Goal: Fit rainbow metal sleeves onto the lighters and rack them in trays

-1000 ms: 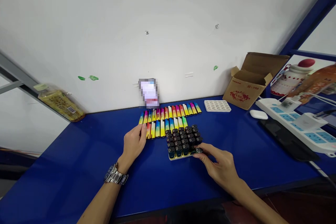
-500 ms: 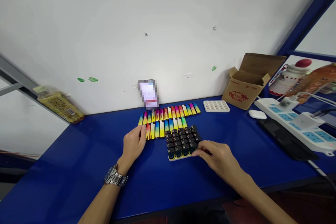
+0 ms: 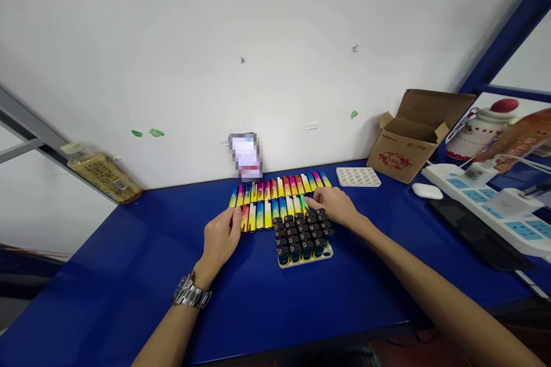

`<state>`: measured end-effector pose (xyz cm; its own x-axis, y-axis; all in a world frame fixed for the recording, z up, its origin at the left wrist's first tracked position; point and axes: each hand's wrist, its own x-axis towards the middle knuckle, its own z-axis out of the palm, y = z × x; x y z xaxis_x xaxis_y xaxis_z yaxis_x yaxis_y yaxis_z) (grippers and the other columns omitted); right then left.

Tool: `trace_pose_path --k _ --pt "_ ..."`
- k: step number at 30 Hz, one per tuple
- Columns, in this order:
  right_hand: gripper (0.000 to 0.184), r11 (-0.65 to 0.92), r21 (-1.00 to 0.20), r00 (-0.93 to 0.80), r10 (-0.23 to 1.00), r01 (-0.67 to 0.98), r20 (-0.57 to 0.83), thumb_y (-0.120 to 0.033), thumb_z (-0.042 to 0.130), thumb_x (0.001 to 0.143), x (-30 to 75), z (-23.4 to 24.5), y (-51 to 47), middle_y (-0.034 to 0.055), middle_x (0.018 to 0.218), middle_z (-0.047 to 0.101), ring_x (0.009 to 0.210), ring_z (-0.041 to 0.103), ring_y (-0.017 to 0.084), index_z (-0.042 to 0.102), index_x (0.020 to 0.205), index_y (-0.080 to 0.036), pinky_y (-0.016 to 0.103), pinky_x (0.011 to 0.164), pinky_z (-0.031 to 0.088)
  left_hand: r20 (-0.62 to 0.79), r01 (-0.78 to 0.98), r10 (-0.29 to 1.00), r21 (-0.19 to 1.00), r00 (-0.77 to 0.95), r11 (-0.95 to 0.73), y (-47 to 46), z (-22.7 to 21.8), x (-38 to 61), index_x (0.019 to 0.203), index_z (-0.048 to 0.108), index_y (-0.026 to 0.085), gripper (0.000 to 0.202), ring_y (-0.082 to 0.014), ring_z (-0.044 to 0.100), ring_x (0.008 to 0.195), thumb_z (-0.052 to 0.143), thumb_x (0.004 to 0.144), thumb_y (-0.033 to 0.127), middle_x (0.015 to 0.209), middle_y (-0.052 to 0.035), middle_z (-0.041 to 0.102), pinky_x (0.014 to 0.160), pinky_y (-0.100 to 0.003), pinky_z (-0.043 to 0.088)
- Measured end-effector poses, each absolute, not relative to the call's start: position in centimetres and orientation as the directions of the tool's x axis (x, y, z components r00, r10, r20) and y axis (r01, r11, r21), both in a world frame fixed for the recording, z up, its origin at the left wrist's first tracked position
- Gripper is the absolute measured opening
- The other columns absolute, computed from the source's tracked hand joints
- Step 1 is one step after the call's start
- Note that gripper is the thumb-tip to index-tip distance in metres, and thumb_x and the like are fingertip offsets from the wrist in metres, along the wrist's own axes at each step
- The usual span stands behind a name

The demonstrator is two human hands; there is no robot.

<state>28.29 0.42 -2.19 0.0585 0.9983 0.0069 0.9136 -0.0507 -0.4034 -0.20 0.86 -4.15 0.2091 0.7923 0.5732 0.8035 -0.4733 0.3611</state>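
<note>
Two rows of rainbow-coloured lighters (image 3: 278,188) lie side by side on the blue table (image 3: 129,275). My left hand (image 3: 221,238), a watch on its wrist, rests with curled fingers against the left end of the near row. A pale tray (image 3: 326,254) holds several upright black-capped lighters (image 3: 301,232), with one empty slot at its near right corner. My right hand (image 3: 333,206) reaches past the tray to the right end of the near row, its fingers pinched on a lighter there.
An empty white tray (image 3: 358,176) and an open cardboard box (image 3: 415,136) stand at the back right. A power strip (image 3: 491,206), a white case (image 3: 427,190) and a dark phone (image 3: 473,235) lie right. A bottle (image 3: 101,175) leans at the left wall.
My right hand took a lighter from the tray's near right corner and carried it up to the right end of the near row. The left hand stayed put.
</note>
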Motion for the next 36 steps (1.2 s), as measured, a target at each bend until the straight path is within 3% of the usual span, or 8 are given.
trace_pose_path --k 6,12,15,18,21,27,31,36 --pt "0.022 -0.129 -0.363 0.094 0.989 0.923 -0.111 -0.043 0.058 0.077 28.9 -2.3 0.3 0.0043 0.080 0.065 0.070 0.058 0.019 0.057 0.073 -0.021 0.026 0.054 0.031 0.564 0.804 0.800 0.367 0.207 -0.467 0.9 -4.2 -0.2 0.062 0.047 0.018 0.036 -0.0086 0.038 0.044 0.035 0.093 0.032 0.049 0.0037 0.042 0.048 -0.022 0.026" --pt "0.011 -0.117 -0.317 0.085 0.990 0.941 -0.114 -0.028 0.054 0.077 29.9 -2.3 -1.2 0.0054 0.075 0.061 0.067 0.055 0.018 0.050 0.073 -0.020 0.026 0.052 0.026 0.572 0.808 0.795 0.361 0.203 -0.466 0.8 -4.2 -0.1 0.060 0.044 0.018 0.037 -0.0082 0.036 0.043 0.035 0.092 0.032 0.048 0.0042 0.040 0.047 -0.022 0.025" --pt "0.006 0.010 -0.419 -0.020 1.000 0.908 -0.020 -0.026 0.046 0.083 30.2 -2.9 -1.6 0.0013 0.070 0.056 0.062 0.051 0.017 0.043 0.080 -0.021 0.026 0.054 0.027 0.564 0.804 0.803 0.377 0.195 -0.460 0.8 -4.2 -0.2 0.062 0.049 0.017 0.037 -0.0088 0.039 0.044 0.034 0.093 0.033 0.049 0.0035 0.043 0.048 -0.022 0.026" --pt "0.009 0.205 -0.694 -0.120 0.978 0.690 0.170 -0.031 0.040 0.089 30.6 -3.7 -1.7 -0.0025 0.070 0.054 0.064 0.053 0.016 0.036 0.087 -0.023 0.027 0.060 0.035 0.544 0.805 0.818 0.391 0.188 -0.446 0.8 -4.2 -0.2 0.066 0.053 0.017 0.038 -0.0096 0.041 0.045 0.033 0.093 0.035 0.049 0.0030 0.045 0.049 -0.023 0.028" --pt "0.011 0.266 -0.855 -0.049 0.961 0.445 0.273 -0.033 0.041 0.090 30.6 -4.4 -1.5 -0.0048 0.070 0.053 0.066 0.054 0.015 0.034 0.092 -0.024 0.029 0.066 0.041 0.534 0.803 0.826 0.405 0.181 -0.438 0.7 -4.1 -0.1 0.066 0.054 0.017 0.039 -0.0097 0.041 0.044 0.032 0.093 0.036 0.049 0.0031 0.045 0.049 -0.023 0.029" --pt "0.016 0.201 -0.935 0.016 0.976 0.292 0.215 -0.034 0.049 0.084 29.6 -4.9 -1.1 -0.0045 0.065 0.051 0.059 0.050 0.013 0.048 0.091 -0.020 0.027 0.059 0.039 0.524 0.801 0.834 0.417 0.174 -0.429 0.6 -3.9 -0.1 0.069 0.056 0.016 0.039 -0.0094 0.042 0.045 0.032 0.093 0.036 0.050 0.0031 0.045 0.049 -0.022 0.029" --pt "0.016 0.082 -0.994 0.049 0.996 -0.066 0.079 -0.036 0.052 0.078 29.2 -4.7 -1.1 -0.0079 0.053 0.042 0.045 0.037 0.010 0.049 0.080 -0.021 0.023 0.047 0.033 0.524 0.801 0.834 0.416 0.175 -0.430 0.6 -3.9 -0.1 0.068 0.055 0.016 0.039 -0.0092 0.042 0.044 0.032 0.093 0.035 0.050 0.0031 0.045 0.048 -0.022 0.029" --pt "0.051 -0.039 -0.969 0.045 0.998 -0.244 -0.051 -0.058 0.032 0.084 29.1 -4.9 -1.0 -0.0079 0.037 0.022 0.033 0.020 0.008 0.038 0.048 -0.022 0.023 0.036 0.020 0.533 0.796 0.826 0.413 0.183 -0.442 0.6 -4.0 -0.2 0.069 0.055 0.016 0.039 -0.0095 0.042 0.044 0.032 0.093 0.035 0.050 0.0028 0.046 0.048 -0.022 0.029"
